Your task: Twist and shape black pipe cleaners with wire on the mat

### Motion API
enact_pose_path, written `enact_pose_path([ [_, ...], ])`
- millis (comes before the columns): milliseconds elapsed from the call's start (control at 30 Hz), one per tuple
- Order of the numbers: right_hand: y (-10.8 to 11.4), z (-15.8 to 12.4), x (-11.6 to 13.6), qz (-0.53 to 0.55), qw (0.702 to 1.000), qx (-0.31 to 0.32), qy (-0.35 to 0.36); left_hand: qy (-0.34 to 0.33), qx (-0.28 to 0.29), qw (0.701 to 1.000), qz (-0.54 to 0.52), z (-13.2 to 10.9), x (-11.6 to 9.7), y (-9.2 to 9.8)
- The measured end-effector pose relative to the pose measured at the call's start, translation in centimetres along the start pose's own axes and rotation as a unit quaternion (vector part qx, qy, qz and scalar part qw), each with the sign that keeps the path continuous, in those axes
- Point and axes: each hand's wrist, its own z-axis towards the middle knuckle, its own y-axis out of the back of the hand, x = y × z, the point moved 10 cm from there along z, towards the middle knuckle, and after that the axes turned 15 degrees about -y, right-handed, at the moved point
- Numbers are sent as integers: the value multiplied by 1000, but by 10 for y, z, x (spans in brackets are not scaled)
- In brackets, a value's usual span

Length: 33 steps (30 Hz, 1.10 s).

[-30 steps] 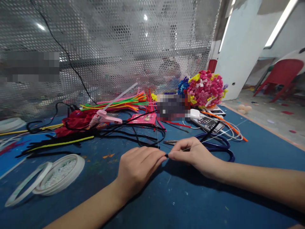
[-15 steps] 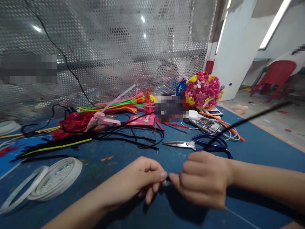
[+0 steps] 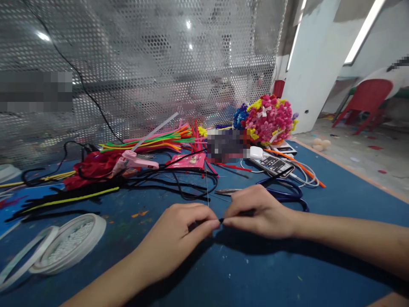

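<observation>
A black pipe cleaner (image 3: 221, 221) is pinched between my two hands over the blue table (image 3: 255, 273). My left hand (image 3: 188, 232) holds its end between thumb and fingertips. Close beside it, my right hand (image 3: 258, 213) grips the same pipe cleaner, most of which is hidden by the fingers. Just behind my right hand lie the scissors (image 3: 284, 187) with dark blue handles, their blades partly covered. Farther back, more black pipe cleaners (image 3: 179, 181) are spread on the table.
At left, tape rings (image 3: 92, 232) surround small white beads. A pink glue gun (image 3: 137, 160) rests by red material (image 3: 92, 168) and colourful pipe cleaners (image 3: 153, 138). Toward the back right are a phone (image 3: 275, 165), a white cable and a pink flower bouquet (image 3: 271, 119). Perforated metal (image 3: 143, 64) stands behind.
My right hand has turned and risen slightly, with its fingers now lying over the pipe cleaner. The long free end that stuck out to the right has swung down. My left hand has moved up slightly.
</observation>
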Motion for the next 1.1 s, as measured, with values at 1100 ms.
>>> enact_pose_path([
  [1100,-16,-7,-62,275,920,-30,-278,53,-286,945,-147,-20,34,8],
])
